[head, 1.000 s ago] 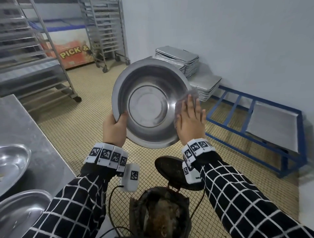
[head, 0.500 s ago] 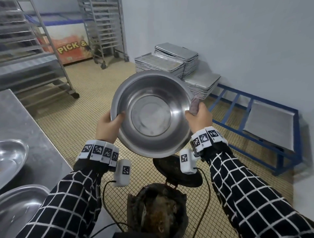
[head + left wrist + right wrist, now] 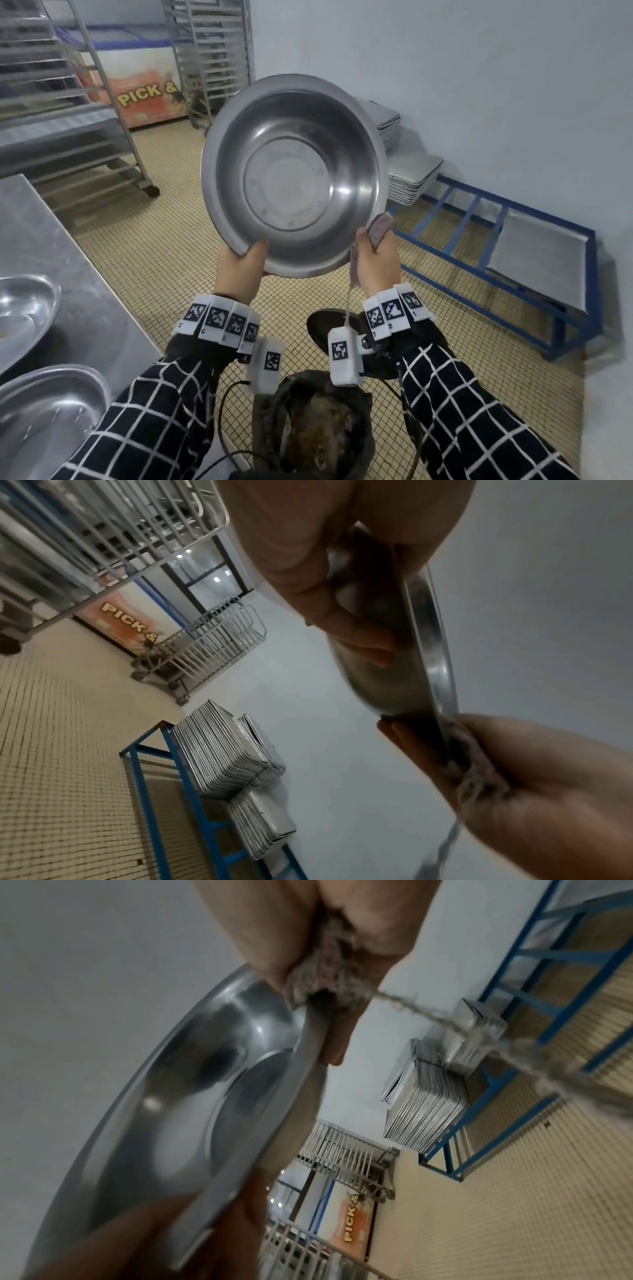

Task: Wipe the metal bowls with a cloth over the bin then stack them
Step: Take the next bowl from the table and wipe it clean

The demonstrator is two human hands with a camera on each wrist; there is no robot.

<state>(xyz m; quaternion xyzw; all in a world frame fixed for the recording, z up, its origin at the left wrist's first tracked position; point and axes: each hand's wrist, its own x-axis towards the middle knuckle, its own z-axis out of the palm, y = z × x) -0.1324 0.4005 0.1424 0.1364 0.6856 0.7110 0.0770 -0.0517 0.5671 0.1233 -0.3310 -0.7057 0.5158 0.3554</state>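
Above the open bin (image 3: 313,425), the left hand (image 3: 239,270) grips the metal bowl (image 3: 294,174) by its rim; the right hand (image 3: 375,263) pinches cloth (image 3: 381,229) against the rim. Best to rotate the bowl steadily, wiping the rim all round.

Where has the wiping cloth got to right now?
In the head view the cloth is bunched in the right hand, pinched against the lower right rim of the metal bowl, above the bin.
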